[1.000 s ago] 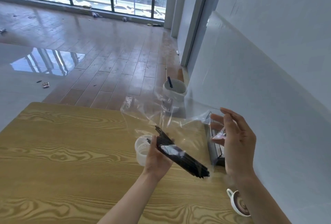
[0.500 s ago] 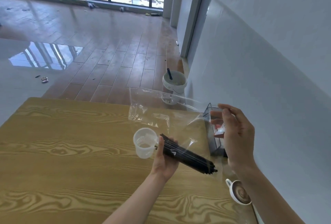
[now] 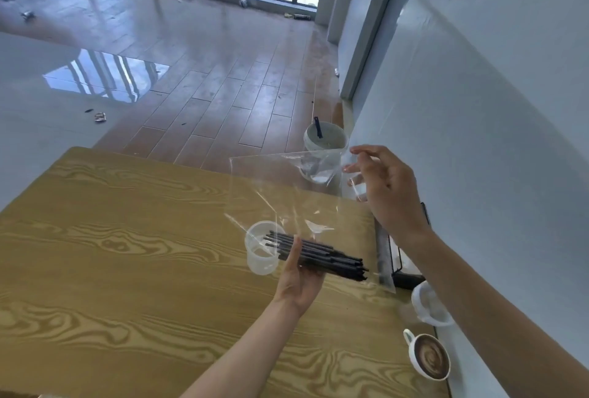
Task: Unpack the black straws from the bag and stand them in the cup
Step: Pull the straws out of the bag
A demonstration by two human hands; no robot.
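Note:
My left hand (image 3: 299, 276) grips a bundle of black straws (image 3: 318, 256) near its middle, above the wooden table (image 3: 127, 254). The bundle lies almost level, its left ends over the mouth of a translucent plastic cup (image 3: 259, 259) that stands on the table. A clear plastic bag (image 3: 287, 193) hangs around and above the straws. My right hand (image 3: 382, 187) pinches the bag's upper right corner, with the other fingers spread. The cup holds no upright straws.
A coffee cup with latte art (image 3: 430, 358) stands at the table's right edge, and a white cup (image 3: 427, 303) behind it. A black wire rack (image 3: 395, 254) sits against the white wall. A white bucket (image 3: 325, 139) stands on the floor beyond the table.
The straw bundle has tipped flatter and slid left, so its ends now reach over the cup. My right hand has lifted the bag's corner higher and spread its fingers.

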